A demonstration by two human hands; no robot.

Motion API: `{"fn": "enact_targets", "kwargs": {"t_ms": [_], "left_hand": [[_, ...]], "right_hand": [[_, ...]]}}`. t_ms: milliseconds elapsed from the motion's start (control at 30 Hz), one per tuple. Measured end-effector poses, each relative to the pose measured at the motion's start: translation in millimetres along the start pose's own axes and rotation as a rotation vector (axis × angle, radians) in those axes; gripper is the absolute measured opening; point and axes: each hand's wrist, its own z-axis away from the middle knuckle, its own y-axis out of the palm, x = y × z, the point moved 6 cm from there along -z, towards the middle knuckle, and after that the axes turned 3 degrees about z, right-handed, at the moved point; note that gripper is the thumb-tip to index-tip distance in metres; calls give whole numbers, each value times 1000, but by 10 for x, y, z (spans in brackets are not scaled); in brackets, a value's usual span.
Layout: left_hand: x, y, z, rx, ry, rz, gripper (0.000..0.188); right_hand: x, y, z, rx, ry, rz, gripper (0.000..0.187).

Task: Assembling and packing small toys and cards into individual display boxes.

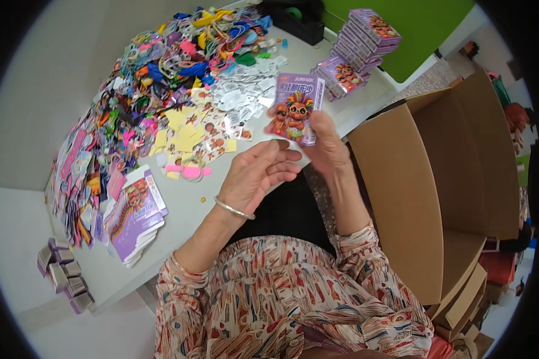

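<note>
My right hand (326,146) holds up a small purple toy box (296,107) printed with cartoon dolls, gripping its lower right corner above the table's front edge. My left hand (257,173), with a thin metal bangle on the wrist, hovers just below and left of the box with its fingers loosely curled and nothing in it. Both hands are over the white table (185,203), close to my patterned sleeves.
A heap of colourful plastic toy parts (185,54) and yellow cards (185,134) covers the table's middle. Flat purple box blanks (135,218) lie at left, folded inserts (63,275) lower left. Finished purple boxes (359,48) are stacked at the back right. An open cardboard carton (437,173) stands at right.
</note>
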Motion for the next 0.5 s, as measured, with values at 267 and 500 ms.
{"fn": "enact_targets", "kwargs": {"t_ms": [267, 500], "left_hand": [[217, -80, 169, 3, -68, -302, 33], [197, -8, 183, 62, -46, -438, 31]], "right_hand": [[1081, -741, -286, -492, -434, 1722, 63], [826, -1040, -329, -554, -507, 1983, 60]]}}
